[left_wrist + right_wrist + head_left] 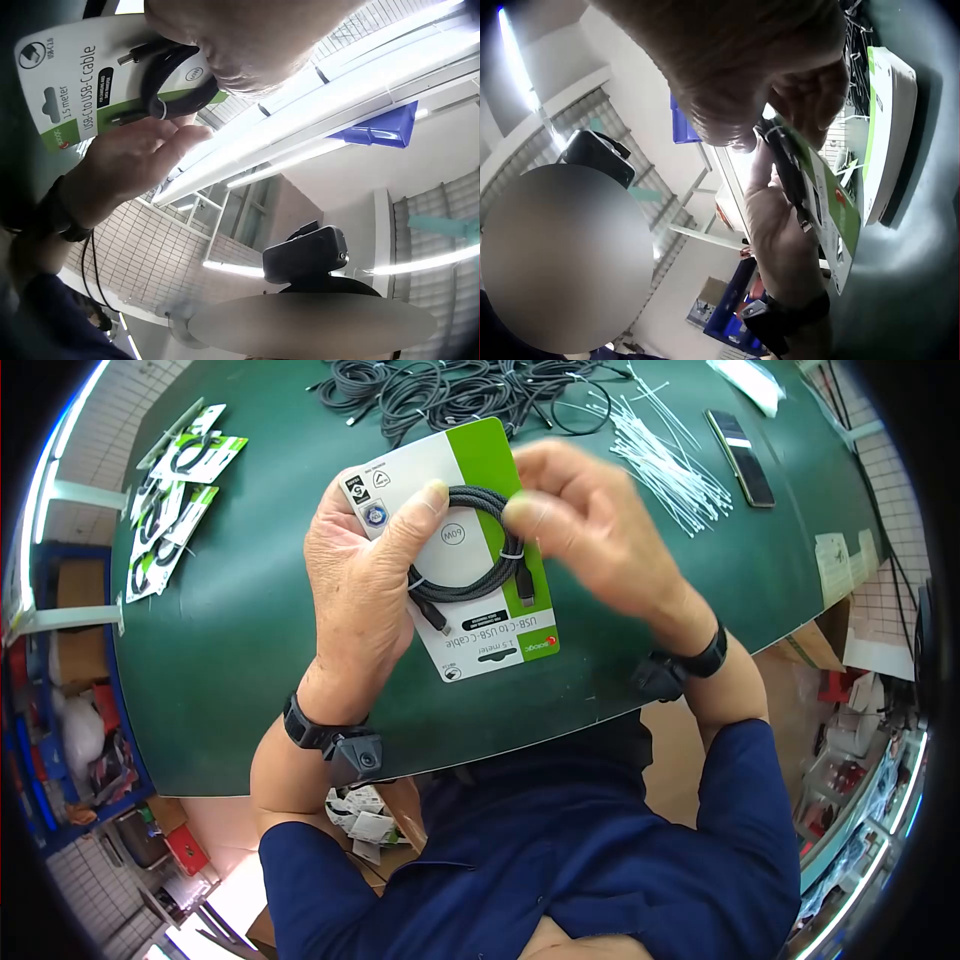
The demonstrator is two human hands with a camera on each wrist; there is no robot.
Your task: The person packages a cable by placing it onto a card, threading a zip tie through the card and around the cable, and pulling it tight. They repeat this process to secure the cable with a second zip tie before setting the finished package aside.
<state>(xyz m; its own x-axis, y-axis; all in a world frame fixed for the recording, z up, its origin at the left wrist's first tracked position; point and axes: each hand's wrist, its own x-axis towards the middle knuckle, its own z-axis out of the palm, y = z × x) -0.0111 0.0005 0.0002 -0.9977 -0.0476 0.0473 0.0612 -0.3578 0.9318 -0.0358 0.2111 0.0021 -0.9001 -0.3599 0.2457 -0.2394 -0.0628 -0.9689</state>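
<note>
My left hand (365, 575) grips a white and green card with a coiled black braided USB-C cable (480, 592), its thumb pressed over the coil. The card faces up, its print upside down in the head view. White ties hold the coil at two spots. My right hand (610, 530), slightly blurred, is at the card's right edge, thumb tip over the coil and fingers loosely bent. In the left wrist view the right hand (135, 161) lies beside the card (67, 82). The right wrist view catches the card (829, 202) nearly edge-on, with the left hand (780, 225) behind it.
A stack of white and green cards (889, 135) lies on the green table (240, 670). Carded cables (170, 510) are piled at the left. Loose black cables (450, 390) lie at the back, beside white zip ties (670, 470) and a phone (740, 458).
</note>
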